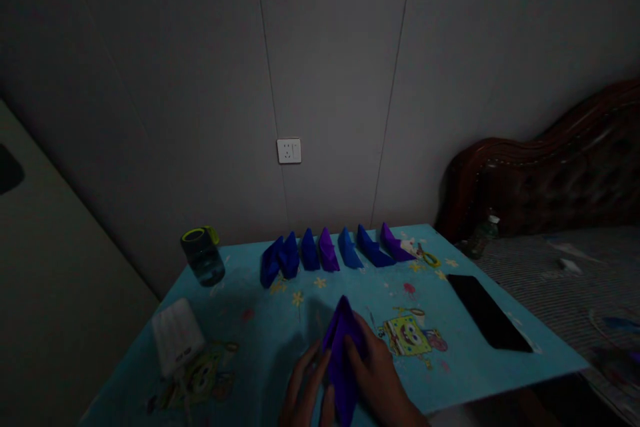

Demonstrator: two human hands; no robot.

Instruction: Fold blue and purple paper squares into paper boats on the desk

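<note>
A purple folded paper piece (344, 353), long and pointed at its top end, is held above the front of the blue table. My right hand (377, 370) grips it from the right, its thumb lying on the paper. My left hand (307, 387) is at its left side, fingers spread, with fingertips at or touching the paper's edge. Along the back of the table stands a row of several folded paper boats, among them a dark blue one (309, 250), a purple one (328, 251) and a lighter blue one (349, 249).
A dark water bottle (203, 257) stands at the back left, with a white power bank (177, 337) and cable in front. Yellow-handled scissors (429, 257) lie at the back right. A black phone (487, 312) rests near the right edge. Beyond is a bed (545, 260).
</note>
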